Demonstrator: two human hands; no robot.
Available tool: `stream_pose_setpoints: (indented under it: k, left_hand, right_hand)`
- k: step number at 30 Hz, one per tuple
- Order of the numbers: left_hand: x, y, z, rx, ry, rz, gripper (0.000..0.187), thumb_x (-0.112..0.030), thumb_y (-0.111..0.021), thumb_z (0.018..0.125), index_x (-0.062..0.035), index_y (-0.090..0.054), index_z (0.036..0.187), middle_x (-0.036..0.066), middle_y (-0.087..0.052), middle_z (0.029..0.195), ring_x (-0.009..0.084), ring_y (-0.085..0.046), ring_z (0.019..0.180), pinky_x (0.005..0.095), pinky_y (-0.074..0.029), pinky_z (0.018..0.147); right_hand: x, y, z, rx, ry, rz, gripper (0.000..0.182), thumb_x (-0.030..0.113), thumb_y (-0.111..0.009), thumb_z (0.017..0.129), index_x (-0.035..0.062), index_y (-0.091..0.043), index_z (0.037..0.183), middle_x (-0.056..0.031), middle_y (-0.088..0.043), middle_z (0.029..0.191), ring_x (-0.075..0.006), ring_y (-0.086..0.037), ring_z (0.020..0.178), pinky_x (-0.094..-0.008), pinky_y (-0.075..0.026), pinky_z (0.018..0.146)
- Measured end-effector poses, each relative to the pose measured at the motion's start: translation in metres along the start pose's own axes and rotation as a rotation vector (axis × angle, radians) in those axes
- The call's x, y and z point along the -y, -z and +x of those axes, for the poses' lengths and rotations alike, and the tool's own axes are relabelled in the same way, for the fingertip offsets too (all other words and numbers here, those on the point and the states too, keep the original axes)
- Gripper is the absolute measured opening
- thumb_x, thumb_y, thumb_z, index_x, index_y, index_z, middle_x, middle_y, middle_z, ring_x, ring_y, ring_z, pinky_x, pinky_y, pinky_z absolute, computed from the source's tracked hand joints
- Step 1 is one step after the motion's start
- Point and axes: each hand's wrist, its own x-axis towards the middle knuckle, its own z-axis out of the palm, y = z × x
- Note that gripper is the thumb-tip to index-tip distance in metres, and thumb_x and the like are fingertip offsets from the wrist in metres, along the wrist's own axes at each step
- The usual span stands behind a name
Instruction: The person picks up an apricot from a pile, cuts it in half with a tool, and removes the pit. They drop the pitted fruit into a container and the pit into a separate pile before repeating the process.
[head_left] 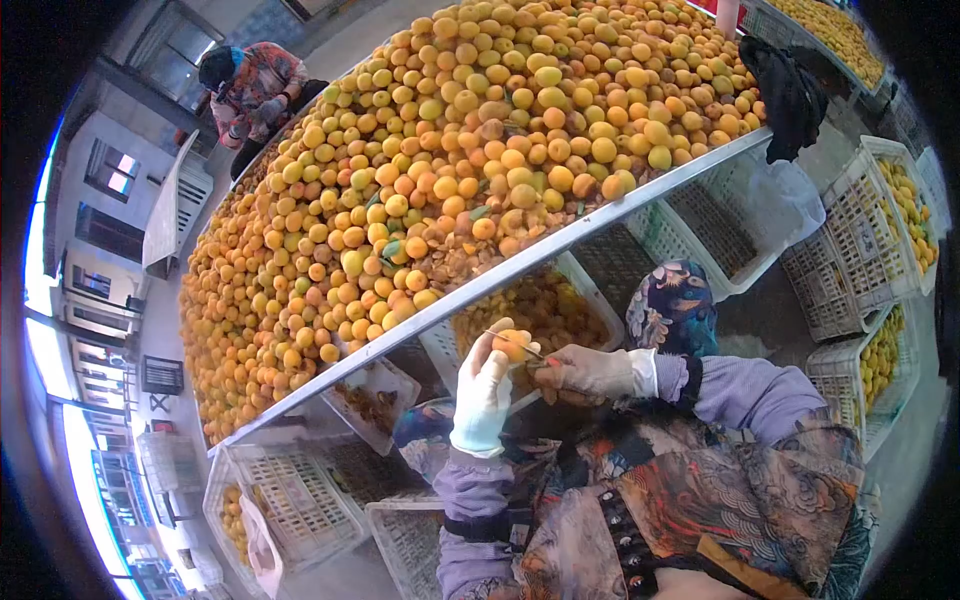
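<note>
My left hand (482, 398), in a white glove, pinches an orange-yellow apricot (514, 346) between thumb and fingers. My right hand (590, 373), gloved too, is closed round the red handle of a small knife (540, 356). Its thin blade reaches to the apricot, right at the fruit's skin. Both hands are held in front of my lap, just below the metal edge (600, 217) of a table heaped with whole apricots (400, 190). Under them stands a white crate (598, 292) with split apricot pieces in it.
Across the heap at the far left sits another person (250, 88) with gloved hands together. Plastic crates (290, 490) stand at the lower left, and more crates (825, 285) with fruit at the right. A black cloth (785, 95) hangs over the table's right corner.
</note>
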Motion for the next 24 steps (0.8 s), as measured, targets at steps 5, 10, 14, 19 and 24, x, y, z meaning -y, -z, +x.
stream_pose_setpoints:
  k: [5,10,14,19,24]
  left_hand:
    - [-0.002,-0.009,0.0,-0.015,-0.039,-0.089,0.06,-0.032,-0.058,0.089,0.0048,-0.036,0.131,0.017,-0.054,0.116,0.0241,-0.055,0.106,0.0308,-0.04,0.095]
    - [0.003,-0.011,-0.002,-0.107,-0.158,0.128,0.053,-0.037,-0.05,0.093,0.0022,-0.04,0.127,0.014,-0.056,0.114,0.0225,-0.056,0.104,0.0315,-0.043,0.091]
    - [0.018,-0.014,-0.005,-0.169,-0.094,0.017,0.05,-0.039,-0.045,0.095,0.0009,-0.044,0.124,0.013,-0.058,0.109,0.0183,-0.057,0.093,0.0285,-0.045,0.085]
    - [0.029,-0.001,-0.016,-0.333,-0.147,0.237,0.04,-0.028,-0.041,0.097,0.0022,-0.047,0.123,0.01,-0.058,0.106,0.0163,-0.055,0.097,0.0286,-0.044,0.085]
    - [0.034,0.001,-0.018,-0.382,-0.108,0.255,0.039,-0.031,-0.042,0.097,0.0023,-0.048,0.117,0.01,-0.058,0.1,0.0166,-0.056,0.093,0.0285,-0.043,0.085]
  right_hand:
    - [0.021,0.005,-0.003,0.008,-0.111,0.006,0.048,0.055,-0.051,0.086,0.0094,-0.053,0.073,0.0019,-0.044,0.053,-0.0088,-0.04,0.044,-0.0251,-0.03,0.039]
    - [0.019,0.004,0.0,0.062,-0.01,0.031,0.046,0.056,-0.052,0.085,0.0105,-0.052,0.08,0.002,-0.046,0.058,-0.0082,-0.04,0.044,-0.0252,-0.034,0.038]
    - [0.017,-0.025,0.004,-0.083,0.027,0.156,0.05,0.058,-0.052,0.084,0.0095,-0.058,0.093,0.0017,-0.049,0.061,-0.0077,-0.044,0.054,-0.0255,-0.038,0.047]
    - [0.01,-0.025,0.01,-0.066,-0.05,0.046,0.044,0.052,-0.049,0.089,0.0095,-0.055,0.081,0.0028,-0.042,0.053,-0.0074,-0.037,0.042,-0.0235,-0.028,0.038]
    - [-0.02,-0.035,0.034,-0.133,0.13,0.117,0.044,0.052,-0.051,0.088,0.0091,-0.057,0.082,0.003,-0.045,0.057,-0.0073,-0.038,0.046,-0.0235,-0.029,0.042]
